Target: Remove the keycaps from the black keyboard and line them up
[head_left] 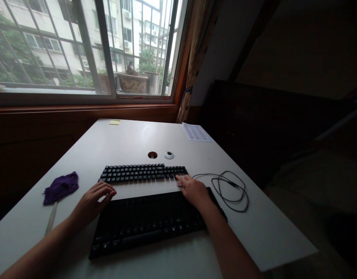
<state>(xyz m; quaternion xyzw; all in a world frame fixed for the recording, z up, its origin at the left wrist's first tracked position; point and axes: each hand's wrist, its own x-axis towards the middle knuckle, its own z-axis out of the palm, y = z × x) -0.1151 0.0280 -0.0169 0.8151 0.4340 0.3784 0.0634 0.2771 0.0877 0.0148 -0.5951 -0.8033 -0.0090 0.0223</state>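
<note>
A black keyboard [149, 217] lies slightly askew on the white desk before me. Keycaps show along its front rows; its back part looks dark and bare. Behind it, loose black keycaps [137, 173] are laid out in neat rows. My right hand [193, 190] is at the right end of those rows, index fingertip at a keycap, other fingers curled. Under them shows a small thin metallic piece, too small to name. Beside the keyboard's back left corner hovers or rests my left hand [98, 197], its fingers loosely bent and apart, with nothing seen in it.
A coiled black cable [245, 193] lies right of the keyboard. To the left is a purple cloth [62, 188] on a pale stick. Behind the keycaps are a cable hole [152, 155] and its round white cover [168, 155]. Printed paper [197, 132] and yellow notes [114, 122] lie farther back.
</note>
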